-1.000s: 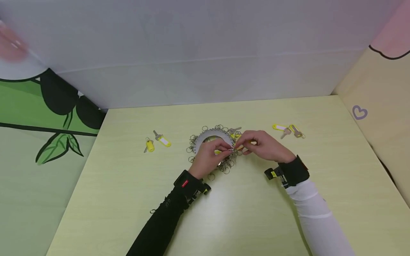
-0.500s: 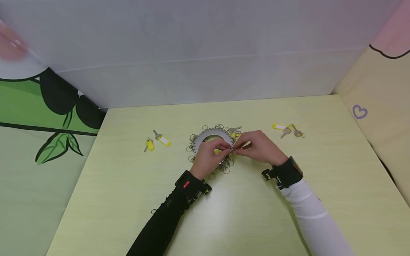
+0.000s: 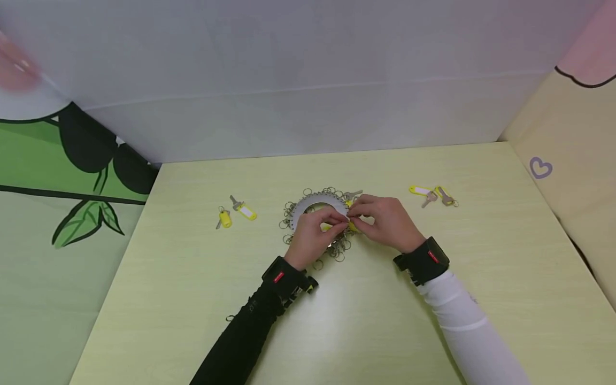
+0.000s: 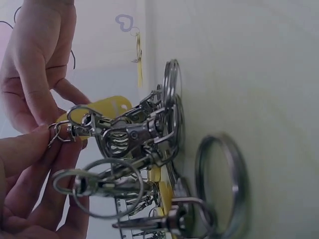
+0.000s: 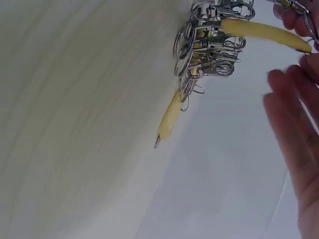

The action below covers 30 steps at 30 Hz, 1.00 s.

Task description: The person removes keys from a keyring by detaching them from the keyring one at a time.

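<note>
A grey toothed ring [image 3: 304, 204] lies mid-table, its rim hung with several small metal clasps and split rings. At its right side my left hand [image 3: 310, 240] pinches one small metal clasp [image 4: 75, 130] between thumb and fingers. My right hand [image 3: 389, 224] meets it there, its thumb and index fingertips on a small wire ring at the clasp. A yellow key tag [image 5: 264, 34] hangs beside these fingertips; whether the ring belongs to it is hard to see. Fingers cover the exact join. Another yellow tag [image 5: 170, 119] hangs lower among the clasps.
On the left of the table lie two yellow key tags [image 3: 247, 212] with keys. Two more tagged keys [image 3: 446, 197] lie at the right. A grey key [image 3: 353, 193] sticks out behind the toothed ring. A pale wall panel [image 3: 308, 125] stands behind the table.
My right hand has come in closer to the left fingertips and its wrist has turned and shifted left. My left hand stays at the same spot on the toothed ring's right side.
</note>
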Motion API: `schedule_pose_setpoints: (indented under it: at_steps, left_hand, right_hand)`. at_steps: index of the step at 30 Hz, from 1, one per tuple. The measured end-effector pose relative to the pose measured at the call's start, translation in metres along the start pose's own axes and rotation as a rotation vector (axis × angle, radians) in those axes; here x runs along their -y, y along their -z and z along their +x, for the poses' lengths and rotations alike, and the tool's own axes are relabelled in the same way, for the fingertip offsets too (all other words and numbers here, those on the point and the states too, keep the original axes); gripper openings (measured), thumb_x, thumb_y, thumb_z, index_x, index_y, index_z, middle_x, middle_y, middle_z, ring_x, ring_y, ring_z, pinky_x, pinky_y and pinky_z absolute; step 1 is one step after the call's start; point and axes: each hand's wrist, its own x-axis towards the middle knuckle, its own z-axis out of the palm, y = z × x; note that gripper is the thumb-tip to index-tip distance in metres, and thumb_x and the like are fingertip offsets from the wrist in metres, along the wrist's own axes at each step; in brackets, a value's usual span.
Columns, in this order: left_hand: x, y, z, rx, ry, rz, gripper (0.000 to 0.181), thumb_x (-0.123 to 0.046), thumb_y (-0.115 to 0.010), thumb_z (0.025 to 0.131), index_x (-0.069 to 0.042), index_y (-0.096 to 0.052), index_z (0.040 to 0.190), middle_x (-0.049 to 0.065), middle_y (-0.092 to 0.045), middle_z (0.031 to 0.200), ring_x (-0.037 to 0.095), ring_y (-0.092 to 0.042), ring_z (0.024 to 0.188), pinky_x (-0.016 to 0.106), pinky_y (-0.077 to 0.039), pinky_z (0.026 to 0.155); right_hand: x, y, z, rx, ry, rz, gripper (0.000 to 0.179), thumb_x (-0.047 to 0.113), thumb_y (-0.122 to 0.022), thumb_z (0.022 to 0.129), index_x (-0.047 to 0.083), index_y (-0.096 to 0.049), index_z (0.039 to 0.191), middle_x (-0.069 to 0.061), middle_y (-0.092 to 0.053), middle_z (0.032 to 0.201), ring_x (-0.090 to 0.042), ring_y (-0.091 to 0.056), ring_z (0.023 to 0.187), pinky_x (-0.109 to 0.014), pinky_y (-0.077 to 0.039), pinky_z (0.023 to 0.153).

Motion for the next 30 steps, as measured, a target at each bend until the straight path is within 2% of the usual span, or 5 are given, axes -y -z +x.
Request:
schedule_pose_setpoints:
  at_steps: [7, 16, 22, 26, 30]
  left_hand:
    - [0.0002, -0.0013, -0.0004, -0.020, 0.004, 0.027, 0.008, -0.011, -0.076, 0.095, -0.009, -0.077, 0.103, 0.002, -0.080, 0.093, 0.012, -0.074, 0.087, 0.027, -0.056, 0.078]
    - [0.0025, 0.0000, -0.0006, -0.012, -0.016, 0.014, 0.008, -0.011, -0.076, 0.096, -0.009, -0.077, 0.103, 0.002, -0.079, 0.092, 0.011, -0.073, 0.087, 0.029, -0.058, 0.083]
    - [0.0042, 0.0012, 0.0000, 0.096, 0.069, -0.079, 0.022, -0.010, -0.071, 0.099, -0.007, -0.066, 0.121, 0.006, -0.074, 0.098, 0.018, -0.073, 0.099, 0.038, -0.057, 0.098]
    - [0.0049, -0.0020, 0.0001, 0.178, 0.083, -0.059, 0.035, -0.007, -0.071, 0.098, -0.009, -0.053, 0.129, 0.006, -0.066, 0.106, 0.020, -0.072, 0.103, 0.035, -0.057, 0.096]
    - [0.0048, -0.0059, -0.0003, 0.124, 0.020, 0.023, 0.039, -0.005, -0.074, 0.096, -0.007, -0.053, 0.128, 0.007, -0.063, 0.109, 0.018, -0.070, 0.097, 0.030, -0.058, 0.088]
  right_hand:
    - [0.0008, -0.0025, -0.0004, -0.036, 0.027, 0.111, 0.015, -0.003, -0.080, 0.085, 0.007, -0.080, 0.097, -0.002, -0.077, 0.088, -0.010, -0.069, 0.072, -0.032, -0.057, 0.063]
    - [-0.0002, -0.0043, -0.0012, -0.064, -0.114, 0.337, 0.017, -0.008, -0.077, 0.084, 0.006, -0.079, 0.095, -0.004, -0.078, 0.090, -0.015, -0.075, 0.077, -0.032, -0.062, 0.071]
    - [0.0005, -0.0049, -0.0012, -0.089, -0.106, 0.307, 0.017, -0.008, -0.079, 0.082, 0.006, -0.079, 0.091, -0.004, -0.078, 0.087, -0.014, -0.075, 0.075, -0.032, -0.062, 0.069]
    - [-0.0002, -0.0057, -0.0017, -0.100, -0.069, 0.256, 0.017, -0.009, -0.079, 0.081, 0.005, -0.079, 0.090, -0.005, -0.078, 0.085, -0.016, -0.075, 0.074, -0.032, -0.062, 0.067]
    - [-0.0014, -0.0048, -0.0021, -0.132, -0.055, 0.221, 0.017, -0.009, -0.079, 0.080, 0.005, -0.079, 0.090, -0.005, -0.078, 0.085, -0.016, -0.075, 0.073, -0.033, -0.062, 0.066]
